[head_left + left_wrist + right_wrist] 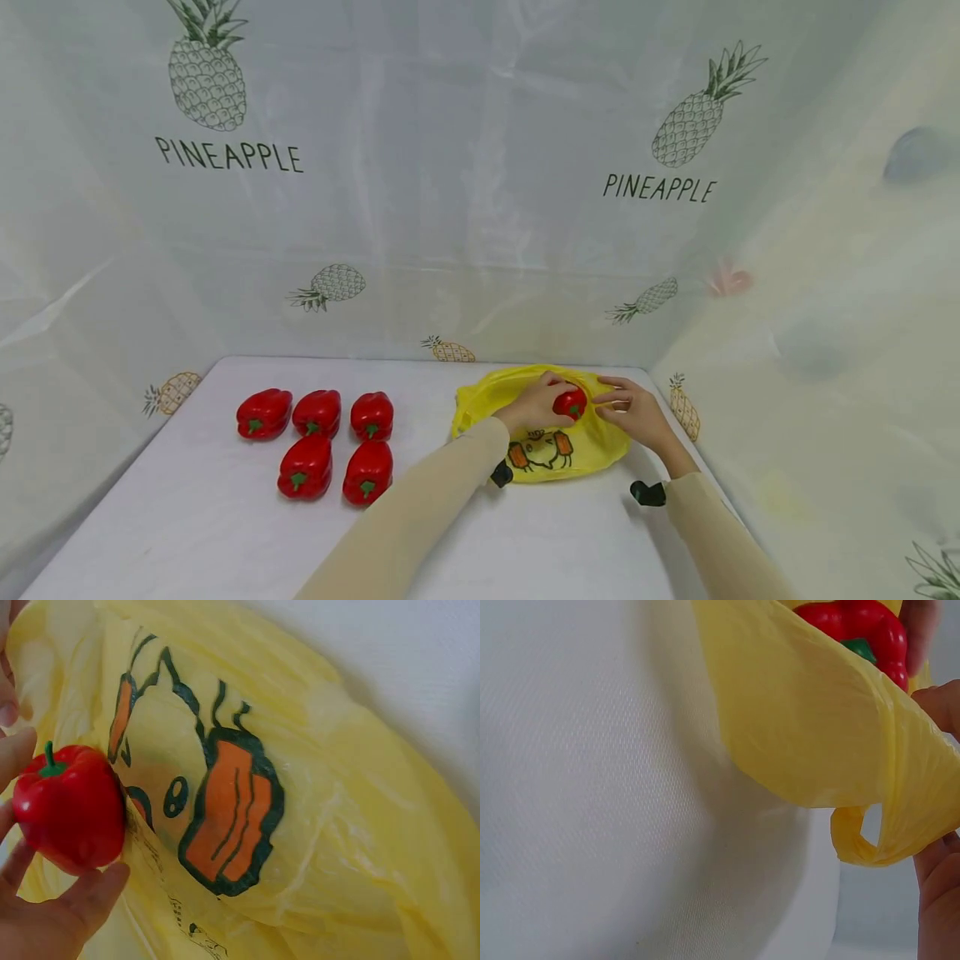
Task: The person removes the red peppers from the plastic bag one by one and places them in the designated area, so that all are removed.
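My left hand grips a red bell pepper with a green stem, held over the yellow plastic bag. In the left wrist view, thumb and fingers wrap the pepper beside the bag's printed cartoon face. My right hand pinches the right edge of the bag. The right wrist view shows its fingers on both sides of the yellow film, near a handle loop. Part of the pepper is hidden there behind the bag's edge.
Several red bell peppers lie in two rows on the left of the white table. A plastic curtain printed with pineapples hangs behind and along both sides. Dark wrist devices sit beside the sleeves.
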Demonstrator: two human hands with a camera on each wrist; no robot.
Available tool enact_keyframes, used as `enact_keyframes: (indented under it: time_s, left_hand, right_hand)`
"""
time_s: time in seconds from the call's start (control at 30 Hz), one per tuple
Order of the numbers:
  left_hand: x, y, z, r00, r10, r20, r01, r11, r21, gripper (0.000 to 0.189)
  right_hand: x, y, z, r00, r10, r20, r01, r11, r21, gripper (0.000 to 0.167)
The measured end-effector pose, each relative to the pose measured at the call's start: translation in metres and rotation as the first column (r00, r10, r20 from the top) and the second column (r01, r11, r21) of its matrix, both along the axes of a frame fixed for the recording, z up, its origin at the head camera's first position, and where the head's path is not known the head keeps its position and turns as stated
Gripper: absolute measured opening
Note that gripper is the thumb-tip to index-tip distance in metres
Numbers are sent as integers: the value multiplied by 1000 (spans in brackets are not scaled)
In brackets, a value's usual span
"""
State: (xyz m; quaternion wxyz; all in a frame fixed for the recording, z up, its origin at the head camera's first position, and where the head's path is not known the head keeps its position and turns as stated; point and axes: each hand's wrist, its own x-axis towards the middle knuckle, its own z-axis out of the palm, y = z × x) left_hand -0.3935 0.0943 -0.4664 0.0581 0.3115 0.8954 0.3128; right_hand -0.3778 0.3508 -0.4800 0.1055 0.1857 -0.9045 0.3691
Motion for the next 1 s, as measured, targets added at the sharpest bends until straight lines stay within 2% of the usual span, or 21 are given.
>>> enact_keyframes:
  time_s: [0.2, 0.37, 0.6, 0.77, 1.0]
  left_hand:
    - [1, -6, -1, 999, -12, 31, 10, 999, 49, 56]
    - [0, -11, -2, 999, -5, 33, 3, 999, 48, 47]
    - [-1, -18, -6, 999, -31, -17, 32, 998, 49, 32]
    - [2, -24, -9, 999, -35, -39, 36, 999, 10, 36]
    - [6, -32, -5, 999, -41, 5, 41, 999, -21, 41]
  right_hand:
    - [-1, -1, 1, 1000, 8, 3, -8, 1000, 3, 12]
    - [-2, 0, 1, 1000, 7, 13, -7, 1000, 4, 14]
    - [-1, 0, 0, 1000, -11, 15, 10, 1000, 13, 15]
    - [1, -1, -1, 999, -19, 31, 19, 1000, 16, 16]
    - [0, -1, -2, 1000, -27, 13, 26, 999, 19, 15]
